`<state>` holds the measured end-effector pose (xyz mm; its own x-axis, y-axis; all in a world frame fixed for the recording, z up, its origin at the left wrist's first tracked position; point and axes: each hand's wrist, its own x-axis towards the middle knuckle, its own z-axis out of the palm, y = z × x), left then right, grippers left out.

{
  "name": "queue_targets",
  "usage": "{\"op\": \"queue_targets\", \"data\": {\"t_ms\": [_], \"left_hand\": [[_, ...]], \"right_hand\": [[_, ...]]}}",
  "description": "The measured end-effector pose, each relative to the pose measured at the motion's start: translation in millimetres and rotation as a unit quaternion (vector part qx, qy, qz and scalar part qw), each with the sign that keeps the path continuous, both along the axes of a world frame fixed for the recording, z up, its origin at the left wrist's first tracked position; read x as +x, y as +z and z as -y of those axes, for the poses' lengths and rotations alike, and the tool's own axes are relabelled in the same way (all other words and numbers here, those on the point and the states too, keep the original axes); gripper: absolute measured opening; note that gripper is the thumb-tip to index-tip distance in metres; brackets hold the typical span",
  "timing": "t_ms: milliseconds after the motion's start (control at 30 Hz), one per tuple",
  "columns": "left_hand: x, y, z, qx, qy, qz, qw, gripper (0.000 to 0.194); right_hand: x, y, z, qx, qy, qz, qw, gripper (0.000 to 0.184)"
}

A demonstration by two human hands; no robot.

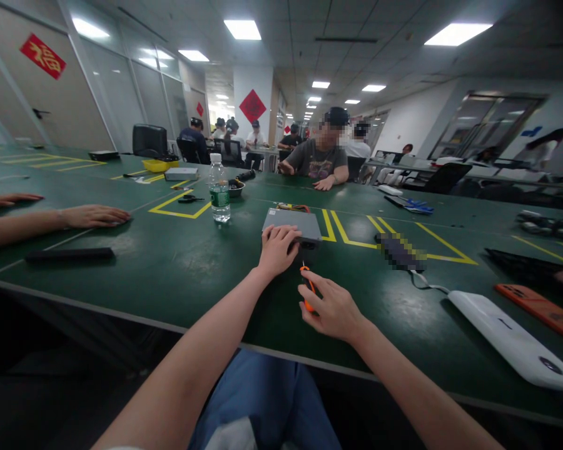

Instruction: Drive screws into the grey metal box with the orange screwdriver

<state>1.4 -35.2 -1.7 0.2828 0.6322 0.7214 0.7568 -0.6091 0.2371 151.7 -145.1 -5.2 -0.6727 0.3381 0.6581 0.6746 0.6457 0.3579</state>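
A grey metal power supply (pixel 293 220) lies on the green table with its bundle of coloured cables (pixel 294 207) at the far side. My left hand (pixel 280 249) grips its near left part, fingers over the top and thumb by the front edge. In my right hand (pixel 331 304) is a screwdriver (pixel 308 292) with an orange and black handle. Its thin shaft points away from me towards the front face of the power supply, and the tip stays a little short of it.
A water bottle (pixel 219 190) stands left of the power supply, with a metal bowl (pixel 236 187) behind. A black bar (pixel 70 254) lies at left near another person's hand (pixel 96 216). On the right are a white power bank (pixel 511 337) and an orange phone (pixel 544 309). Someone sits opposite.
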Motion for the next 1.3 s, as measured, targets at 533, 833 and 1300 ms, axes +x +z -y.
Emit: {"op": "queue_targets", "data": {"t_ms": [533,833,1300], "left_hand": [[1,0.1,0,0.006,0.007,0.002,1.0,0.022],[1,0.2,0,-0.001,0.007,-0.003,1.0,0.024],[0,-1.0,-1,0.002,0.006,-0.002,1.0,0.024]], "right_hand": [[1,-4.4,-6,-0.015,-0.023,0.004,1.0,0.019],[10,-11.2,-13,0.035,-0.062,-0.069,0.995,0.007],[4,-6.9,-8,-0.011,-0.001,0.01,1.0,0.029]]}}
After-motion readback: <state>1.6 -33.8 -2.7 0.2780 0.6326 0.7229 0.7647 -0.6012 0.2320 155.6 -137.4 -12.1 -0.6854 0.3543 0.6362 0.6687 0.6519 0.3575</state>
